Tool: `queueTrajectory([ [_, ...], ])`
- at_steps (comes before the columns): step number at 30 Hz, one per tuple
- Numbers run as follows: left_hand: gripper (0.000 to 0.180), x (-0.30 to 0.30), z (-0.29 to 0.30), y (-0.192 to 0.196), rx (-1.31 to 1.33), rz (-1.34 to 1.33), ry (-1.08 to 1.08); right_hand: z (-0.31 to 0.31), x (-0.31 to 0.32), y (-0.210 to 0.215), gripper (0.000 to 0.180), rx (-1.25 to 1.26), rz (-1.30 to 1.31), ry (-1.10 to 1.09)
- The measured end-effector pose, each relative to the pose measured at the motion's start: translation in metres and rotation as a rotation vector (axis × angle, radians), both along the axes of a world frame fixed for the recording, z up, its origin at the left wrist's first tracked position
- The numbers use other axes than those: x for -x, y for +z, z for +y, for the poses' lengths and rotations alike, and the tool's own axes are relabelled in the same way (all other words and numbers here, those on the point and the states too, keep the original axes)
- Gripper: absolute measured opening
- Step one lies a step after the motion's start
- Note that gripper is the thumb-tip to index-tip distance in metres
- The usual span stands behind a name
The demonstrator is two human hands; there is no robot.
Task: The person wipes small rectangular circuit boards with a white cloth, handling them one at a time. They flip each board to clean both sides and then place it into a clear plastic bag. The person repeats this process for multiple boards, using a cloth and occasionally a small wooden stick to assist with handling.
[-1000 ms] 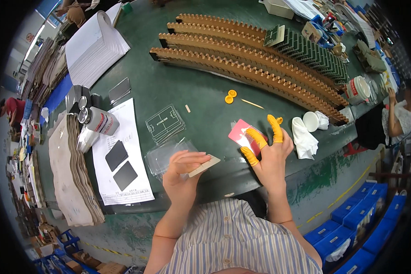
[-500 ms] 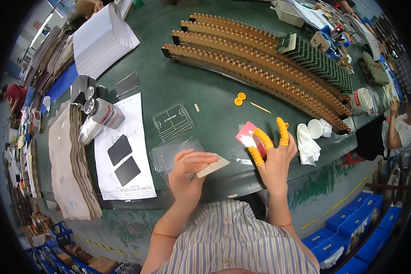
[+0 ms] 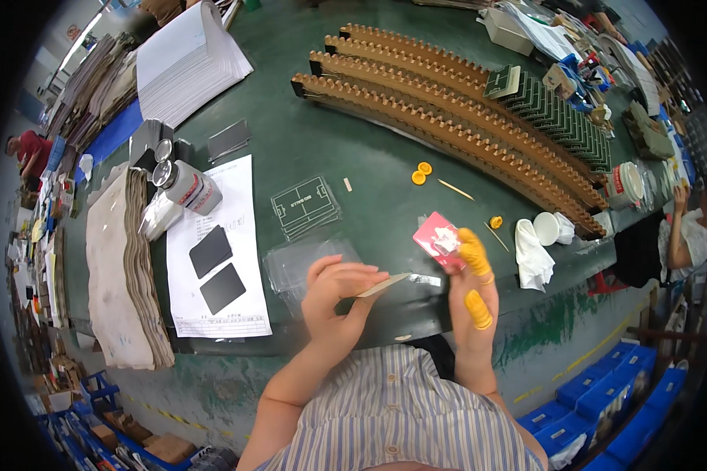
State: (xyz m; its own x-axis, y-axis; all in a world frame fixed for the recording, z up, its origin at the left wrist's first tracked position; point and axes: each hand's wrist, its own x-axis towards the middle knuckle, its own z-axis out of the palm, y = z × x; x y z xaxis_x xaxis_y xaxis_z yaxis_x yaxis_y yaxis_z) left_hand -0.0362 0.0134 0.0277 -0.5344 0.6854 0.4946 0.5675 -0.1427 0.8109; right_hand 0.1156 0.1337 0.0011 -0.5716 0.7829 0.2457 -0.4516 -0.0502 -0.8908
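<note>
Between the fingers and thumb of my left hand (image 3: pixel 339 294) is a thin beige card (image 3: pixel 383 284), tilted and seen nearly edge-on. My right hand (image 3: pixel 473 294) wears yellow finger cots and is slightly blurred. Its fingertips are at the right edge of a pink card (image 3: pixel 432 235), which bears a smear of white paste (image 3: pixel 447 239); whether they touch it I cannot tell. The thumb is apart from the fingers, with nothing visible in between. Just beyond this hand lie a rolled yellow finger cot (image 3: pixel 496 222) and a thin wooden stick (image 3: pixel 496 238).
Slotted wooden racks (image 3: pixel 416 106) span the far right, some holding green panels (image 3: pixel 565 118). Green pitch-patterned panels (image 3: pixel 302 206) and clear sheets (image 3: pixel 287 263) lie left of centre. Dark plates (image 3: pixel 222 289) rest on a paper sheet (image 3: pixel 182 294). A white cloth (image 3: pixel 533 255) lies right.
My right hand has drawn back from over the pink card and turned, uncovering the stick and rolled finger cot. The beige card in my left hand has tilted more edge-on.
</note>
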Motion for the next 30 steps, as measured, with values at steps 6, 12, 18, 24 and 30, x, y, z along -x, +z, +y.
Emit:
queueTrajectory([
  [6,0.018,-0.004,0.001,0.007,0.049,0.035,0.022,-0.009,0.004,0.004,0.063,0.350,0.245,0.216],
  [12,0.017,-0.003,-0.003,0.004,0.047,0.099,0.011,-0.022,0.004,0.014,0.048,-0.530,-0.316,-0.179],
  [18,0.015,-0.001,-0.004,0.003,0.040,0.101,-0.012,-0.030,0.006,0.024,0.035,-0.833,-0.480,-0.233],
  [24,0.015,0.000,-0.005,0.002,0.044,0.103,-0.007,-0.033,0.008,0.027,0.032,-0.912,-0.538,-0.221],
  [30,0.015,0.000,-0.005,0.003,0.041,0.109,-0.017,-0.033,0.009,0.030,0.030,-0.947,-0.565,-0.190],
])
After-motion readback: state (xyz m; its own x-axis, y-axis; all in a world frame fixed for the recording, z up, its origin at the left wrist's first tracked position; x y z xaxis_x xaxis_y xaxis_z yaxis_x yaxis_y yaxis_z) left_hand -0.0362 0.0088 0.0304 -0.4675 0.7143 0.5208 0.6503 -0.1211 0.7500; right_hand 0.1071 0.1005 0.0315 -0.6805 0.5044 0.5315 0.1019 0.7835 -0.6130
